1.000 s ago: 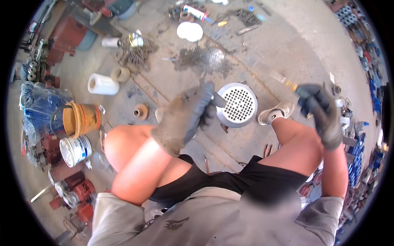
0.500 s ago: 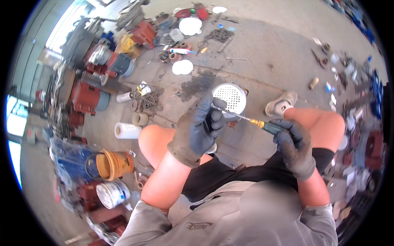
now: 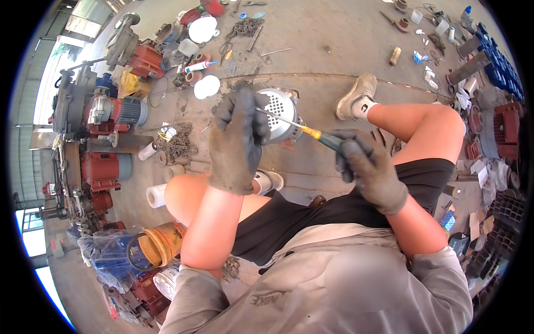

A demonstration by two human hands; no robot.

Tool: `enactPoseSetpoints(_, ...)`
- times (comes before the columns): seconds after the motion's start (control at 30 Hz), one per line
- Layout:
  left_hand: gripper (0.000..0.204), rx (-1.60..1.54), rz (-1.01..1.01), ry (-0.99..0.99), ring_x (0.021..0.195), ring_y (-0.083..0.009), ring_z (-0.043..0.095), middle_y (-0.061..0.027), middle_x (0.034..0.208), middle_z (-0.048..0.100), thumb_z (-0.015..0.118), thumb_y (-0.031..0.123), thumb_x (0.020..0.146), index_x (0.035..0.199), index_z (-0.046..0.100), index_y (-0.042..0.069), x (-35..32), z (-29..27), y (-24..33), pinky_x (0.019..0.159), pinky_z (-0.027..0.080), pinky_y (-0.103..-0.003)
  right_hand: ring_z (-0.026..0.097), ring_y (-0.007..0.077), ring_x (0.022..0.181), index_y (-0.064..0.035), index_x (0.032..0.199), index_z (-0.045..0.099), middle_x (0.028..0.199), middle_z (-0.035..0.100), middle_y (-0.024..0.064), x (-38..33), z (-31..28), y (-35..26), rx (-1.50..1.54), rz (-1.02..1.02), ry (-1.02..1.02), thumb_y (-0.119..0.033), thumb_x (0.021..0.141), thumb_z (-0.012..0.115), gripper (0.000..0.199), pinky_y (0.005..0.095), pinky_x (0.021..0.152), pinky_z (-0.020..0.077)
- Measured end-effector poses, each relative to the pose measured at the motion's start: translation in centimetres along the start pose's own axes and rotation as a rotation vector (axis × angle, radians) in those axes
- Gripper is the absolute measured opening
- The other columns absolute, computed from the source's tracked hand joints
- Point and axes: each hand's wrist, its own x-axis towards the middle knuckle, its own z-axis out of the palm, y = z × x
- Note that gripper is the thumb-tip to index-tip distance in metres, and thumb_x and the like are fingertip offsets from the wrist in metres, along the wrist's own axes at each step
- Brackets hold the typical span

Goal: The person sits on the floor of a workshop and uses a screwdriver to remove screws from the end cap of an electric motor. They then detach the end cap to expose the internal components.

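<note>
**Gloved hands at a grey motor on the workshop floor**

On the concrete floor between the person's bent knees stands a grey motor [image 3: 281, 114], its perforated fan cover turned toward the camera. The left hand [image 3: 236, 142], in a worn dark glove, lies over the motor's left side with the fingers spread and curled down; whether they clasp the housing or only rest on it cannot be told, since the glove hides the contact and much of the motor's body. The right hand [image 3: 371, 172], gloved the same way, is clenched around the dark handle of a screwdriver [image 3: 311, 131]. The handle is mostly buried in the fist; only its amber collar and the thin metal shaft show, slanting up and left across the fan cover. The tip ends beside the left hand's fingers, and where it seats is hard to make out.

Below the motor a small white cylinder [image 3: 266, 181] peeks out, half covered by the left wrist. Far right of the motor a pale shoe [image 3: 356, 96] rests flat on the floor. To the left lie a heap of chain [image 3: 178, 146] and white rolls [image 3: 157, 195], with red and grey machines [image 3: 108, 111] beyond them. An orange bucket [image 3: 158, 245] sits near left, partly behind the left elbow. Small parts at the far right edge are too bent by the lens to identify
</note>
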Motion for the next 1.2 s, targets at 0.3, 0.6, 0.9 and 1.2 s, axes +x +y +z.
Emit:
enactPoseSetpoints(0.3,0.034,0.054,-0.007,0.080,0.065,-0.0081,0.050,0.0009,0.072,0.054,0.062,0.034,0.113,0.106,0.070,0.001,1.0,-3.4,-5.2,0.061,0.043,-0.027,0.057,0.0076,0.083,-0.0041,0.151,0.060,0.100,0.069,0.0046,4.5,2.7,8.6,-0.210,-0.060,-0.152,-0.015,0.114,0.060,0.039,0.0287,0.070,0.0511)
enactPoseSetpoints(0.6,0.060,0.249,-0.057,0.040,0.071,-0.0107,0.052,0.0002,0.083,0.055,0.048,0.052,0.117,0.139,0.067,0.000,4.8,-10.0,-6.7,0.064,0.048,-0.028,0.054,0.0066,0.075,-0.0085,0.139,0.066,0.095,0.063,-0.0012,6.4,1.0,12.3,-0.376,-0.017,-0.108,-0.017,0.112,0.064,0.029,0.0263,0.065,0.0463)
enactPoseSetpoints(0.9,0.072,0.771,-0.524,0.165,0.081,-0.0141,0.062,-0.0030,0.100,0.070,0.070,0.076,0.094,0.119,0.075,0.009,13.9,-18.7,-14.2,0.068,0.053,-0.032,0.053,0.0088,0.070,-0.0070,0.139,0.066,0.092,0.063,-0.0001,6.9,-1.9,16.2,-0.256,0.109,0.056,-0.015,0.110,0.064,0.030,0.0288,0.066,0.0485)
enactPoseSetpoints(1.2,0.065,0.566,-0.616,0.116,0.066,-0.0104,0.047,0.0038,0.085,0.068,0.077,0.076,0.089,0.110,0.079,0.015,13.9,-17.8,-14.7,0.058,0.037,-0.029,0.060,0.0127,0.075,-0.0034,0.137,0.066,0.094,0.067,0.0037,7.5,-2.5,16.5,-0.286,0.210,0.092,-0.016,0.109,0.064,0.031,0.0321,0.071,0.0532)
